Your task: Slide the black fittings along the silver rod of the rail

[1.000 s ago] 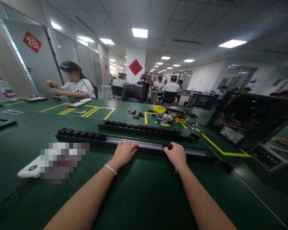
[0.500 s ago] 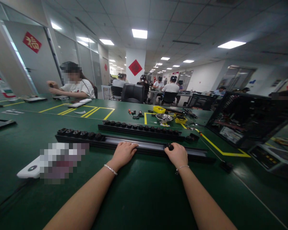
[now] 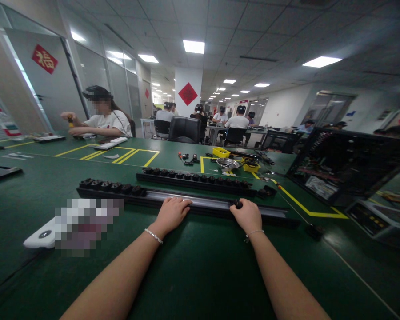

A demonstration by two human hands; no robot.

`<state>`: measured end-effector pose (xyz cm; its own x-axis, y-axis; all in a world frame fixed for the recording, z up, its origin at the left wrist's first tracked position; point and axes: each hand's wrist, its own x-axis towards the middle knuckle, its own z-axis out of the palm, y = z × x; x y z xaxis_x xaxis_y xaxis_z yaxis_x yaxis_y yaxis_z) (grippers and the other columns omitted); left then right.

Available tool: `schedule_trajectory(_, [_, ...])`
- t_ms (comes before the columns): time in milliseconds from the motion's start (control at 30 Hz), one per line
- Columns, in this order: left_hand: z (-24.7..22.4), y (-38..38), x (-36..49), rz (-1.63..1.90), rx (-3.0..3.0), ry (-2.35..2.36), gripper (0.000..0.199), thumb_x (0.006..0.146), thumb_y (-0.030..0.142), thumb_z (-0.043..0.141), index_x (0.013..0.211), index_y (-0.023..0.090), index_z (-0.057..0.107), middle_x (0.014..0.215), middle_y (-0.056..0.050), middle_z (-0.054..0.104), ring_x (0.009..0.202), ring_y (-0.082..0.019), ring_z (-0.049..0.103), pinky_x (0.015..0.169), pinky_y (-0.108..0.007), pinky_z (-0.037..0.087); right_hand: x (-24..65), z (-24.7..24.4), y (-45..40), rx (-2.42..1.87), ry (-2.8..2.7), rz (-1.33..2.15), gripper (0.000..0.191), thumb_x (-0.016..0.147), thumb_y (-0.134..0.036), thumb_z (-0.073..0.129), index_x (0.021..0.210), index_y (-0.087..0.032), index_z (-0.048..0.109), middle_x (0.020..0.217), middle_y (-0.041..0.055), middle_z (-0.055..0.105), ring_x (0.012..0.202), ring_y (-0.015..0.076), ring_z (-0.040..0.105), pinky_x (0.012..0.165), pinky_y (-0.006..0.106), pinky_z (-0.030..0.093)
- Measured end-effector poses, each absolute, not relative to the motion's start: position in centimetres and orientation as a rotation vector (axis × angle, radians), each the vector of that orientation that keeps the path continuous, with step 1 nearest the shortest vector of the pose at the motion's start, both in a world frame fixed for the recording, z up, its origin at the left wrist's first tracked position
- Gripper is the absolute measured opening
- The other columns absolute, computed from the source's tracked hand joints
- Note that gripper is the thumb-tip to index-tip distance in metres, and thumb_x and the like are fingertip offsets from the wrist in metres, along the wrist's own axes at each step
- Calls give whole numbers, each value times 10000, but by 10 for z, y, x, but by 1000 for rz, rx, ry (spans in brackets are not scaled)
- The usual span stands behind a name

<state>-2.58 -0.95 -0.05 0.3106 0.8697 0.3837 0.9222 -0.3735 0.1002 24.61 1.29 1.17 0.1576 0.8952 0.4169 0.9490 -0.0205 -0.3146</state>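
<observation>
Head view: a long black rail with a pale channel (image 3: 208, 204) lies crosswise on the green table (image 3: 193, 284); both hands meet it.
Left hand (image 3: 172, 216): rests on the rail's middle; cannot tell whether it grips.
Right hand (image 3: 249, 216): pinches a small black part (image 3: 238, 203) at the channel, right of the left hand.

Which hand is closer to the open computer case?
Right. The right hand, holding a black part at the near rail, is left of the computer case; the left hand, on that rail, is farther left.
</observation>
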Motion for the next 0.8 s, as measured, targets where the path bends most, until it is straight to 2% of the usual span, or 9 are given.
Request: schedule_trajectory(800, [0, -10, -25, -583, -2435, -1689, 297, 896, 355, 386, 1127, 309, 567, 970, -15, 657, 940, -184, 561, 845, -344, 346, 247, 15, 8, -1933, -1743, -119, 170, 720, -330, 483, 674, -194, 573, 784, 73, 621, 817, 209, 538, 730, 296, 373])
